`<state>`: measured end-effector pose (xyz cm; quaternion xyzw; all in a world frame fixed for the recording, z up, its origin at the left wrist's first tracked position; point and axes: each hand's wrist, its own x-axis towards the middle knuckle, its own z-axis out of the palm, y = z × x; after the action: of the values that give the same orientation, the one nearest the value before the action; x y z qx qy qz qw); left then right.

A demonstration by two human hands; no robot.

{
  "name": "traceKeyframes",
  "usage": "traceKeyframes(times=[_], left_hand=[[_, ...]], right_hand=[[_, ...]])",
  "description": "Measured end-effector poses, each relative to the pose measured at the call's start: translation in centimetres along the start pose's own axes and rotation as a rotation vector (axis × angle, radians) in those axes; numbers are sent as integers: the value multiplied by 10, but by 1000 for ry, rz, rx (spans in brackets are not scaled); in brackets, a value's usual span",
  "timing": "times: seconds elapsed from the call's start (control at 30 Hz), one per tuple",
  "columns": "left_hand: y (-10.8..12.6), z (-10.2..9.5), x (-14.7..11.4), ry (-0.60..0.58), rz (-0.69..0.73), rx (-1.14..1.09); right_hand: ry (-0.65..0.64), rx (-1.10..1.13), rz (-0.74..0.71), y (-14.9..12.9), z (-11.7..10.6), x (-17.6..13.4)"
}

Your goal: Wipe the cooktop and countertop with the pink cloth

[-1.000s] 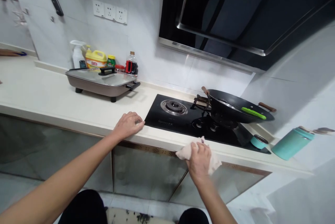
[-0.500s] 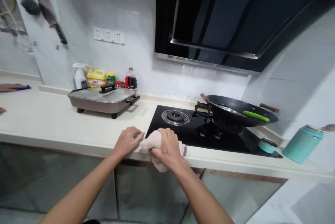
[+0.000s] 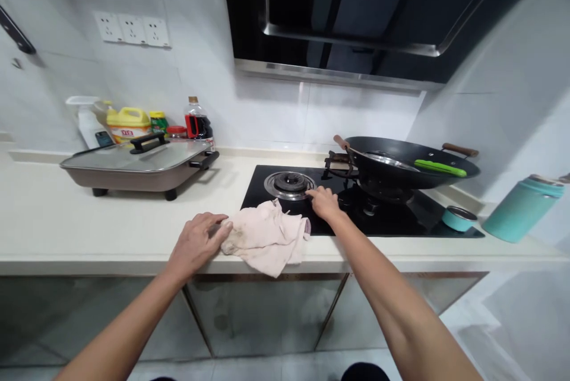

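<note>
A pale pink cloth point(image 3: 267, 235), stained at its left end, lies spread over the front edge of the counter and the cooktop's front left corner. My left hand point(image 3: 198, 244) rests on the counter with its fingers extended, the fingertips at the cloth's left end. Over the black glass cooktop point(image 3: 320, 224), my right hand point(image 3: 325, 203) reaches out, holding nothing that I can see. Its index finger points to the right rim of the round metal burner point(image 3: 290, 185) and seems to touch it; the other fingers are partly curled.
A black wok point(image 3: 396, 164) with a green-handled utensil point(image 3: 440, 167) sits on the right burner. Beside it are a small teal cup point(image 3: 458, 219) and a tilted teal flask point(image 3: 523, 209). A lidded electric pan point(image 3: 129, 170) stands left, before several bottles. The range hood point(image 3: 338, 13) hangs above.
My right hand has let go of the bunched cloth and moved right and forward to the burner. The cloth now lies spread out. The view has shifted right.
</note>
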<state>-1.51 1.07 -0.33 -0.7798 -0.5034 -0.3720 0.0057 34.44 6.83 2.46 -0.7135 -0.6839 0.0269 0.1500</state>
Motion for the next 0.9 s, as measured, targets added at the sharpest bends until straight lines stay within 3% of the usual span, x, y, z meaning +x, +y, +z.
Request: traceKeyframes(times=[0.1, 0.33, 0.9], left_hand=[[2, -1, 1, -8, -19, 1], [4, -1, -1, -19, -49, 23], [7, 0, -2, -46, -60, 106]], right_hand=[[6, -51, 10, 14, 6, 15], [17, -117, 16, 15, 20, 33], [-32, -162, -45, 22, 17, 38]])
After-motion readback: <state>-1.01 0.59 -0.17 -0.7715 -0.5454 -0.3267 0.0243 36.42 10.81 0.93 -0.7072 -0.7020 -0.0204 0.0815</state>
